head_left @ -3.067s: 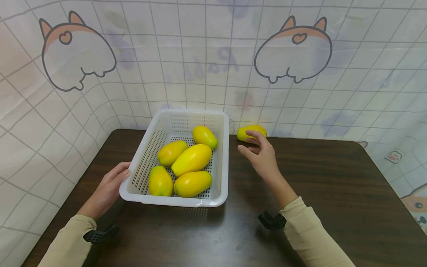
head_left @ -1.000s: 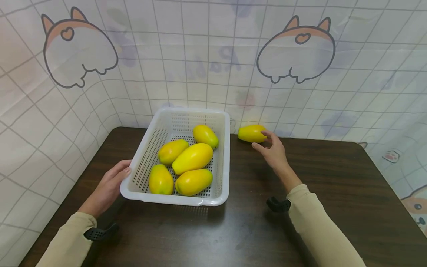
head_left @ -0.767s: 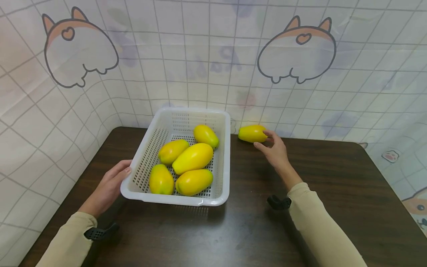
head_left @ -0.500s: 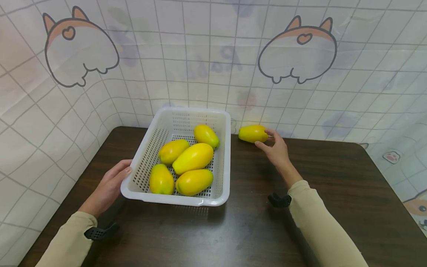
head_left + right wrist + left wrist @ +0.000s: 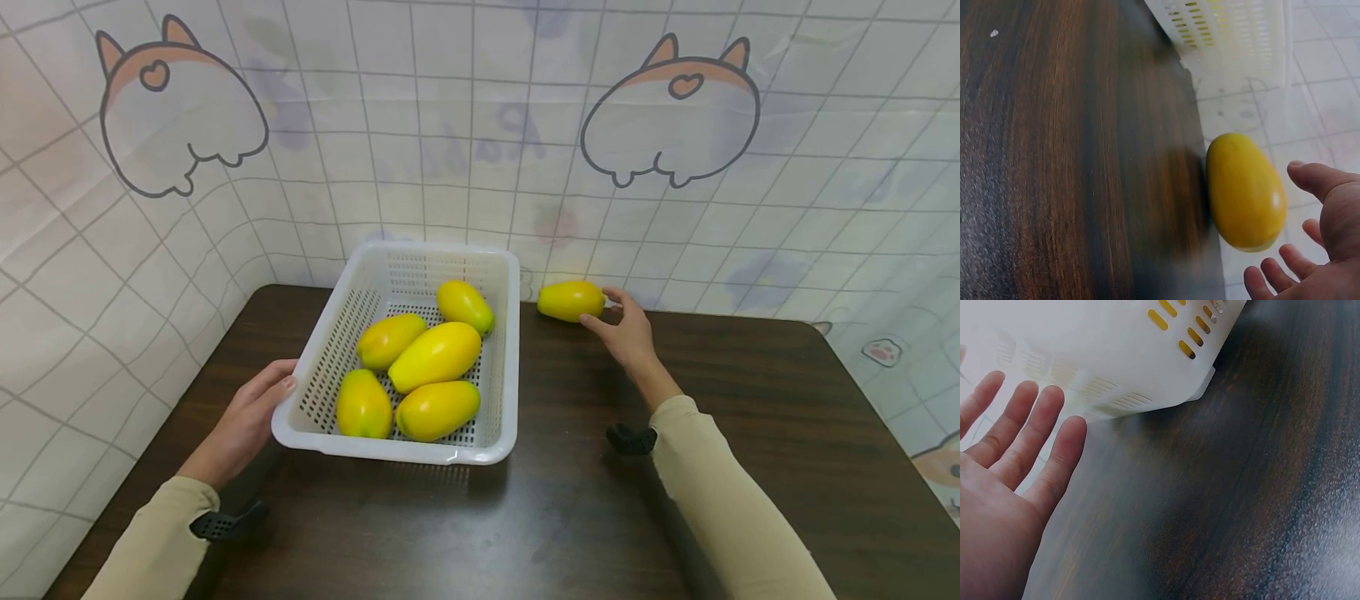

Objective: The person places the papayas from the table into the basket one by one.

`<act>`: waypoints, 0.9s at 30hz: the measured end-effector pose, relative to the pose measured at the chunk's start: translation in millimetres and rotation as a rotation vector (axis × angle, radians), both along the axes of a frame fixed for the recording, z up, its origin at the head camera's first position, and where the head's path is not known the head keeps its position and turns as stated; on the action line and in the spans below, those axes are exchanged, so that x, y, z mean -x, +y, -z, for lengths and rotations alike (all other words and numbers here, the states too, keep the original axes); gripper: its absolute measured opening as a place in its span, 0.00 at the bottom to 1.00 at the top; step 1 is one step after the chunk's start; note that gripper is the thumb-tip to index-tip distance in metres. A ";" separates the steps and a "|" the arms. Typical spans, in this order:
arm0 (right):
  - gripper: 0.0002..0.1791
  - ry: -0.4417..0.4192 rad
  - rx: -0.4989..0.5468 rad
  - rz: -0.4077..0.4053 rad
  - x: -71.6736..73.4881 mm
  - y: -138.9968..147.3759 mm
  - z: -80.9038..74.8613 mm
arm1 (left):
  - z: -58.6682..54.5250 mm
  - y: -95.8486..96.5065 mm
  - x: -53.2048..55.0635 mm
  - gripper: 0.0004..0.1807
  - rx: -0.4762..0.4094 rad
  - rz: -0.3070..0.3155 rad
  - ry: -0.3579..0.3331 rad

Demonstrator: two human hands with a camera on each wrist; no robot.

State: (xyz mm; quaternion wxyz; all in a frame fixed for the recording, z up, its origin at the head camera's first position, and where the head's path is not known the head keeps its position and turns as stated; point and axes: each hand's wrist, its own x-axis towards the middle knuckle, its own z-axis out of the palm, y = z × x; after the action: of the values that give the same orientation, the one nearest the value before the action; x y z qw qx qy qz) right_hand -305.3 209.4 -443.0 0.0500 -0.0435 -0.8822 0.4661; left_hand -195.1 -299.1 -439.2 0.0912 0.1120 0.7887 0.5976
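A white perforated plastic basket [image 5: 508,358] stands on the table, with several oblong yellow papaya-like fruits [image 5: 435,358] inside. My left hand [image 5: 240,417] is at the basket's left rim, thumb at the edge. The left wrist view shows its fingers [image 5: 1041,428] straight and spread along the outer wall. Right of the basket, one more yellow papaya-like fruit [image 5: 568,301] lies at the table's back edge. My right hand [image 5: 626,329] is at this fruit's right end, thumb and fingers spread. In the right wrist view a gap shows between the fruit [image 5: 1244,194] and the thumb [image 5: 1316,178].
The dark wooden table [image 5: 750,417] extends to the right and in front of the basket. A white gridded curtain [image 5: 450,125] with cartoon prints hangs right behind the table and along its left side. Black bands [image 5: 630,439] sit at both wrists.
My right hand has moved rightward, from in front of the lone fruit to its right end, uncovering more of it. The left hand, basket and fruits look unmoved apart from a slight view shift.
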 end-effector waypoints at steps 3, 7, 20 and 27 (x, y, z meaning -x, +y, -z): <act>0.39 -0.001 -0.006 -0.006 2.4 0.5 1.3 | -0.3 0.4 -0.3 0.21 -0.011 0.000 0.002; 0.39 -0.006 -0.011 -0.009 5.6 1.7 2.2 | -0.3 0.3 -0.4 0.21 -0.021 0.004 -0.005; 0.42 -0.018 -0.031 -0.018 14.8 0.3 3.3 | 0.9 -1.2 0.3 0.22 -0.020 0.001 -0.005; 0.43 -0.031 -0.053 -0.035 19.9 -1.0 5.7 | -0.4 -1.1 -0.4 0.23 -0.011 -0.010 -0.018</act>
State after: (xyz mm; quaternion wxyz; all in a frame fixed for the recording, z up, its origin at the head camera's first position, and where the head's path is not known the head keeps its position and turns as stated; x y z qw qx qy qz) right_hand -325.2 208.5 -448.6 0.0292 -0.0338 -0.8955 0.4427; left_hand -194.7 -300.1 -438.8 0.0946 0.1033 0.7850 0.6034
